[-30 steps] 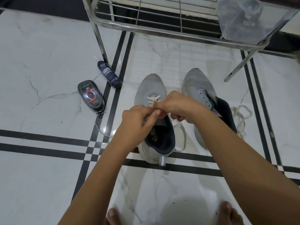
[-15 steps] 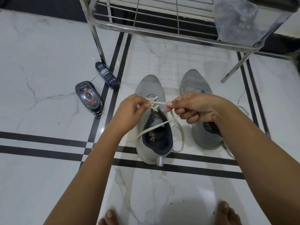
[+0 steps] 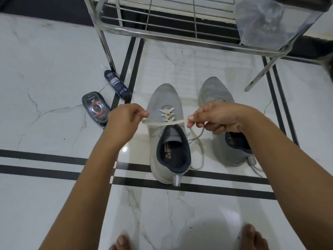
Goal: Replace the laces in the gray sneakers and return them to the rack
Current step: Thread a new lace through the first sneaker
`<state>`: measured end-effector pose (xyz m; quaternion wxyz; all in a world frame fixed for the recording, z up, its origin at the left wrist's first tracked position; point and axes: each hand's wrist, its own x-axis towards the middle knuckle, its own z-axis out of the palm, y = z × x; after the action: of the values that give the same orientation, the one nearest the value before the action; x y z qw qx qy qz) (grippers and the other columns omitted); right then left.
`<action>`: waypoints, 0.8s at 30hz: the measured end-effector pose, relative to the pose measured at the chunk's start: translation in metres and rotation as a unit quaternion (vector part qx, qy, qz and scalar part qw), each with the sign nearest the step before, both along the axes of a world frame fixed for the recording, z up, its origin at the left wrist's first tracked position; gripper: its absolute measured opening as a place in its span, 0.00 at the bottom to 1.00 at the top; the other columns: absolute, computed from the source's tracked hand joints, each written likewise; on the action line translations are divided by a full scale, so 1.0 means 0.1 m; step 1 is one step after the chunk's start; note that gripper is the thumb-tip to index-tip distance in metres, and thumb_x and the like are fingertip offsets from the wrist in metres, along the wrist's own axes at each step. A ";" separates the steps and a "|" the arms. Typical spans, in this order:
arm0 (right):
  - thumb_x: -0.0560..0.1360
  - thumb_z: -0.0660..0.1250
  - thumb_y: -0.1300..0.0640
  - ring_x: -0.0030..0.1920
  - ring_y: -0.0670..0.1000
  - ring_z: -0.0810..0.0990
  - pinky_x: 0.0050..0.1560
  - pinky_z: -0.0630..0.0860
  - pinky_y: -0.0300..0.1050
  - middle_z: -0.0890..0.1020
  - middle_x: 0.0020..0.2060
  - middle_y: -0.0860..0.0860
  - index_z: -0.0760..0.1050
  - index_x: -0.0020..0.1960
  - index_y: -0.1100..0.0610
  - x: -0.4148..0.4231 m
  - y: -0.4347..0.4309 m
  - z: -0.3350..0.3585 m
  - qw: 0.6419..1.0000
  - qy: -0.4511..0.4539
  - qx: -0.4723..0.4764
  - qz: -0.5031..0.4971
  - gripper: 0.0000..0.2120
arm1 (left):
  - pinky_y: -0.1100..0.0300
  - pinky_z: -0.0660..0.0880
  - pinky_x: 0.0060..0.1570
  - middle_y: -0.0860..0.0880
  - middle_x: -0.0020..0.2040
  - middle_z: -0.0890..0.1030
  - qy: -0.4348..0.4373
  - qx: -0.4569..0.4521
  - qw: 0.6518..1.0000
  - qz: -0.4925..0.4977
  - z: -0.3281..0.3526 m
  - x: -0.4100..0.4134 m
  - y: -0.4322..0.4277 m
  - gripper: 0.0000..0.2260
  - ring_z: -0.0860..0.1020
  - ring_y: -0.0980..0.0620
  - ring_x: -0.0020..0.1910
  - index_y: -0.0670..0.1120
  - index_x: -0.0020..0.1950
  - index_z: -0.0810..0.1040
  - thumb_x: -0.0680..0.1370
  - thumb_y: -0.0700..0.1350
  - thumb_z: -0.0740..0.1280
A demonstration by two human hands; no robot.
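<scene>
Two gray sneakers stand side by side on the floor, toes toward the metal rack (image 3: 180,33). The left sneaker (image 3: 167,98) has a cream lace (image 3: 166,122) threaded through its front eyelets. My left hand (image 3: 126,120) pinches one end of that lace at the sneaker's left side. My right hand (image 3: 218,118) pinches the other end at its right side, and the lace is stretched taut across the tongue between them. More lace loops down to the floor between the shoes. The right sneaker (image 3: 214,94) shows no lace and is partly hidden by my right forearm.
A dark spray can (image 3: 117,85) and a black shoe-polish sponge case (image 3: 95,110) lie on the floor left of the sneakers. A clear plastic bag (image 3: 266,20) sits on the rack's right end. Another loose lace (image 3: 255,169) trails behind the right sneaker. My bare toes show at the bottom.
My hands have moved apart sideways from the middle of the left sneaker, drawing the lace ends out until the lace is taut across the shoe.
</scene>
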<state>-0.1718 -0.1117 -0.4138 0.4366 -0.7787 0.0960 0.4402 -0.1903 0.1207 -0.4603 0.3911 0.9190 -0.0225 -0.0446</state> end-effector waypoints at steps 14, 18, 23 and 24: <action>0.76 0.67 0.53 0.22 0.43 0.59 0.21 0.55 0.33 0.76 0.32 0.47 0.82 0.45 0.55 0.00 0.04 -0.05 0.999 -0.028 -0.038 0.003 0.08 | 0.47 0.59 0.66 0.44 0.63 0.76 0.021 0.194 0.981 0.018 -0.08 0.07 0.07 0.17 0.69 0.43 0.65 0.47 0.65 0.75 0.78 0.51 0.63; 0.72 0.71 0.51 0.23 0.44 0.59 0.22 0.54 0.35 0.77 0.30 0.47 0.80 0.37 0.54 0.01 0.21 -0.04 0.998 -0.065 -0.005 -0.012 0.08 | 0.59 0.64 0.67 0.51 0.65 0.74 0.027 -0.026 0.993 -0.116 0.14 -0.07 -0.34 0.24 0.70 0.56 0.65 0.48 0.69 0.71 0.74 0.50 0.69; 0.71 0.72 0.49 0.23 0.44 0.62 0.22 0.57 0.35 0.78 0.31 0.49 0.78 0.36 0.55 -0.03 0.21 -0.05 0.995 -0.082 0.003 -0.061 0.11 | 0.78 0.68 0.43 0.55 0.43 0.79 0.019 -0.128 0.991 -0.038 0.08 -0.15 -0.47 0.07 0.75 0.66 0.41 0.45 0.51 0.82 0.75 0.42 0.69; 0.70 0.72 0.49 0.24 0.45 0.64 0.23 0.59 0.35 0.78 0.33 0.50 0.79 0.38 0.56 -0.06 0.20 -0.07 0.994 -0.091 -0.016 -0.062 0.10 | 0.75 0.69 0.44 0.52 0.45 0.80 0.015 -0.122 0.992 -0.019 0.04 -0.17 -0.45 0.06 0.76 0.62 0.44 0.44 0.51 0.82 0.75 0.42 0.69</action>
<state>-0.1774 -0.0920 -0.4203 0.4572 -0.8153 0.1108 0.3376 -0.2072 0.0752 -0.4561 0.5001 0.8628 -0.0397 -0.0623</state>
